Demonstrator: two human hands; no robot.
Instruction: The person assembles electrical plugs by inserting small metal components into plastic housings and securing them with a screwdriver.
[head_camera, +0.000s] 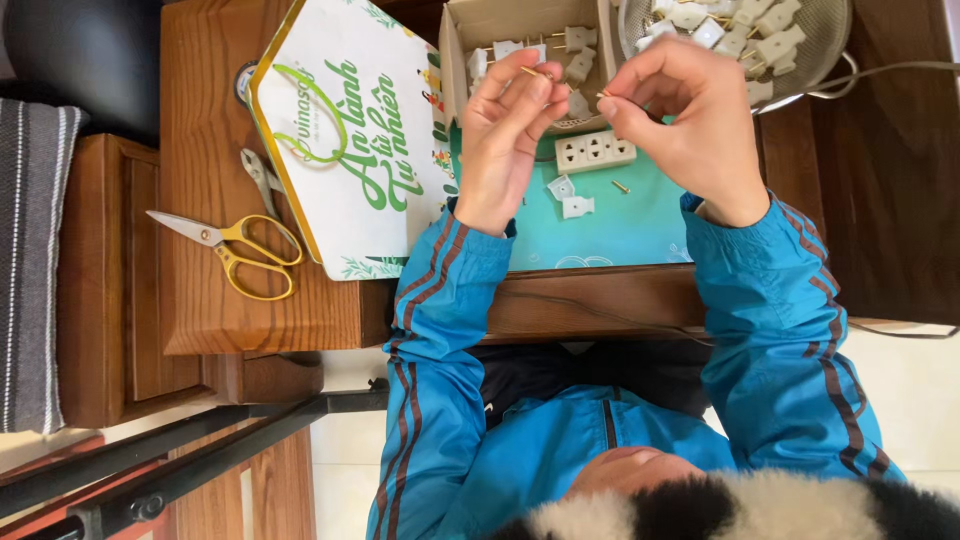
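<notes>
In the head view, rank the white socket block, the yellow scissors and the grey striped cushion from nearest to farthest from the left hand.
1. White socket block: just right of the left hand, on the teal mat.
2. Yellow scissors: well to the left, on the wooden table.
3. Grey striped cushion: at the far left edge.

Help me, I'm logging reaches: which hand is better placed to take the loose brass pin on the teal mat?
Probably the right hand: the brass pin lies nearer its wrist, farther from the left hand. Both hands pinch small pins, though.
</notes>
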